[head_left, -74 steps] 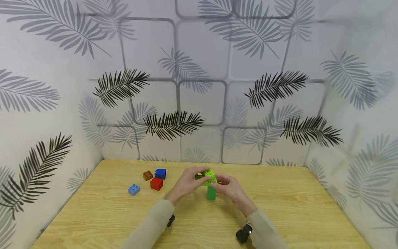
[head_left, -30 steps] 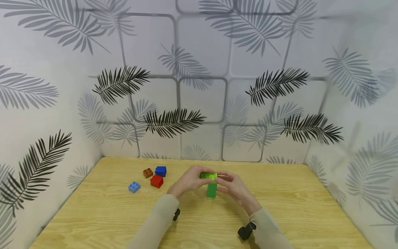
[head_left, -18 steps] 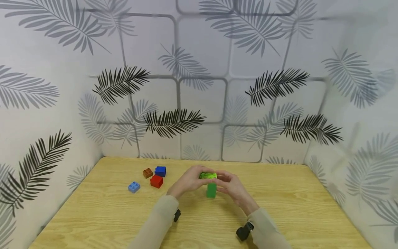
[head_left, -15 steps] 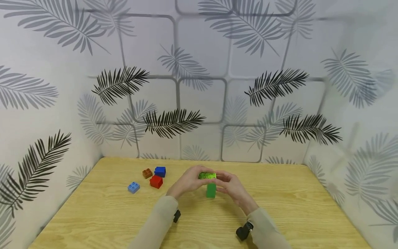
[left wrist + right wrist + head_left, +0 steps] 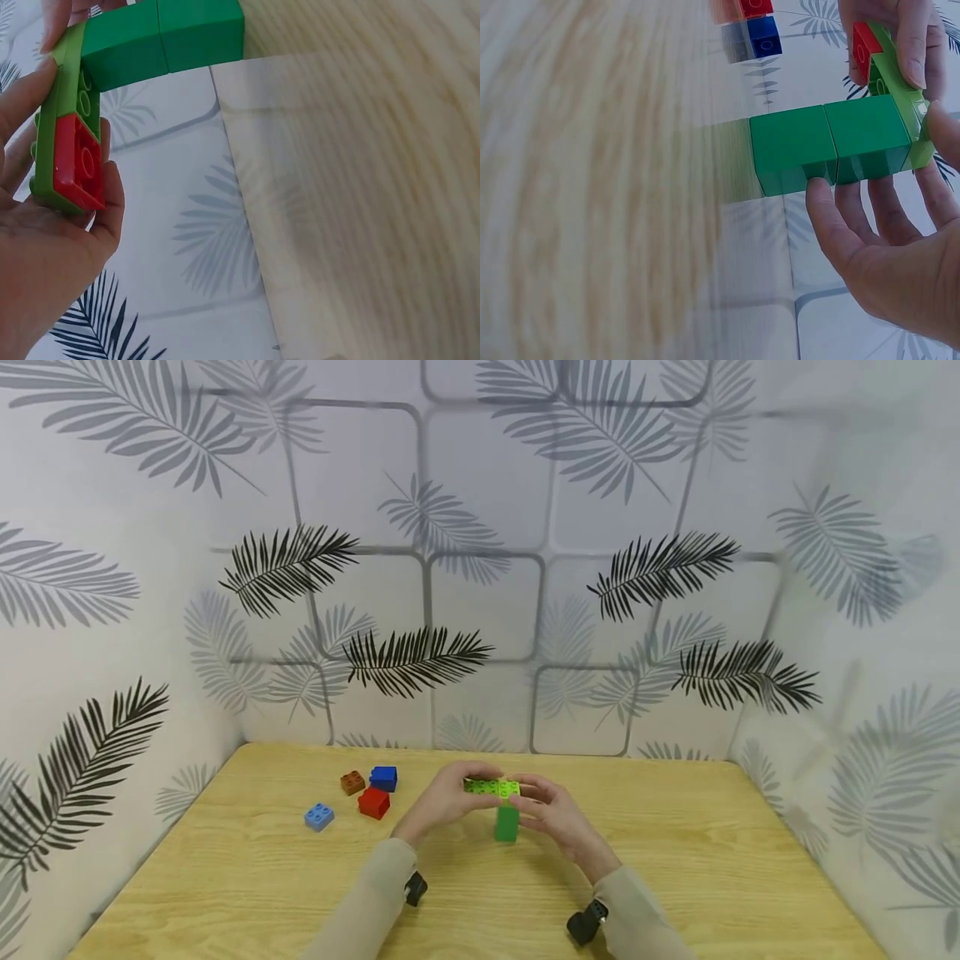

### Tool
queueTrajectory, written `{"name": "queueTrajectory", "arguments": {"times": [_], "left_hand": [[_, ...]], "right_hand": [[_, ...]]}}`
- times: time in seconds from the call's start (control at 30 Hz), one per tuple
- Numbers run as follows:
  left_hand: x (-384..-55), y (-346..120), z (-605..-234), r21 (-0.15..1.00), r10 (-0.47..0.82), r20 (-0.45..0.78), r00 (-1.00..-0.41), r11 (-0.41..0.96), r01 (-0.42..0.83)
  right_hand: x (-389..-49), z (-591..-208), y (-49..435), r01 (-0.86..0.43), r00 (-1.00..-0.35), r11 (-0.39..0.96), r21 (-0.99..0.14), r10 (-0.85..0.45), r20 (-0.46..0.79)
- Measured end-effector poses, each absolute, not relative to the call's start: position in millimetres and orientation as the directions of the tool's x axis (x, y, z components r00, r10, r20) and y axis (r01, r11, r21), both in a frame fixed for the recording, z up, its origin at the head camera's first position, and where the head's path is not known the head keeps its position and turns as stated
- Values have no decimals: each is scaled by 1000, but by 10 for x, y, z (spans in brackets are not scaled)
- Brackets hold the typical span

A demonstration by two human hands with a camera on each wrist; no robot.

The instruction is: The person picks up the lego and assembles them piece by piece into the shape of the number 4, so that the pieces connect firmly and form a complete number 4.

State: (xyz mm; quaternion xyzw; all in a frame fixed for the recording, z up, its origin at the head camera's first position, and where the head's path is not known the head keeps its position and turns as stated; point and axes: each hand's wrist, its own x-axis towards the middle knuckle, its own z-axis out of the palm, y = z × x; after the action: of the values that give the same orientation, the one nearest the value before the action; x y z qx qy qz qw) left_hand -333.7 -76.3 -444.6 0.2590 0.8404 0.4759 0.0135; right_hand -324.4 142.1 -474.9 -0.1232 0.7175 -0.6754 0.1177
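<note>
Gripping one end of a lime piece [image 5: 508,787], the left hand [image 5: 444,797] sits just below centre in the head view. The right hand [image 5: 558,818] pinches the other end, fingers against two stacked green bricks [image 5: 507,823] below it. At left in the left-wrist view, a small red brick [image 5: 77,161] shows under the lime piece. Loose blocks [image 5: 373,803] lie left on the worktop [image 5: 225,877].
</note>
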Motion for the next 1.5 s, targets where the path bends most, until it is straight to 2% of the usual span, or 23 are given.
{"name": "queueTrajectory", "arguments": {"times": [0.53, 0.67, 1.0, 1.3, 1.5], "left_hand": [[-3427, -1160, -4515, 835, 431, 204, -879, 392, 386], [-3424, -1286, -4516, 859, 388, 180, -904, 386, 336], [-3439, -1558, -4541, 872, 265, 216, -940, 381, 308], [-3608, -1852, -4655, 797, 93, 206, -974, 561, 222], [-3714, -1959, -4690, 790, 60, 154, -986, 592, 159]], "right_hand": [[-3191, -4681, 1373, -38, -945, 102, -994, -328, 2], [-3188, -4672, 1373, -34, -946, 111, -993, -323, -4], [-3208, -4720, 1375, -25, -952, 108, -994, -305, -9], [-3188, -4718, 1373, -24, -950, 101, -995, -312, -9], [-3193, -4697, 1380, -25, -951, 112, -993, -309, -11]]}}
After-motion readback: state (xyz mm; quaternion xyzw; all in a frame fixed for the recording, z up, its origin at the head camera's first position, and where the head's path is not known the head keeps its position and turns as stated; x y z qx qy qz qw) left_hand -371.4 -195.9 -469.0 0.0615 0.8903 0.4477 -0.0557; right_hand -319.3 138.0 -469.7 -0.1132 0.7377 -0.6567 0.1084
